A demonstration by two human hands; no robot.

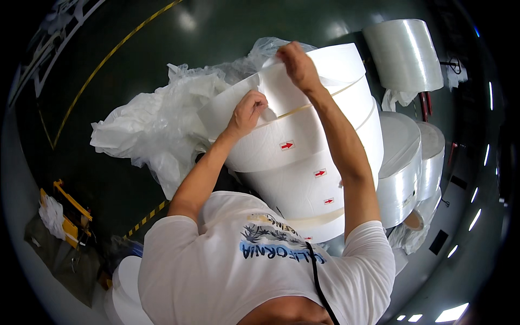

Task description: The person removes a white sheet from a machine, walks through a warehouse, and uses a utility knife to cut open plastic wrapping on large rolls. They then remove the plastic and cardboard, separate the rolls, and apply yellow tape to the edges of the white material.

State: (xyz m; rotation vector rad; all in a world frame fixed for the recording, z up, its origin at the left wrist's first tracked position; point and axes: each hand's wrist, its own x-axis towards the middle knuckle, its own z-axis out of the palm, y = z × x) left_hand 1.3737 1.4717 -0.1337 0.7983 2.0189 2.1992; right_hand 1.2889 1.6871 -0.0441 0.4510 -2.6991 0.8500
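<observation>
In front of me rises a stack of wide white rolls (271,154), with red-arrow stickers (320,173) down the near side. A loose white sheet (284,89) stands up along the wall of the top roll. At a torn-looking edge of that sheet my left hand (249,112) is closed, thumb against fingers, with a small flap beside the fingertips. Farther off and to the right, my right hand (299,66) is closed at the sheet's upper edge. Its fingertips are partly hidden.
Crumpled clear and white plastic wrapping (151,122) lies left of the stack. A film-wrapped roll (403,54) stands at far right, with more wrapped rolls (398,146) closer. Yellow equipment (73,216) is at left. A yellow-black floor line (103,62) curves across the green floor.
</observation>
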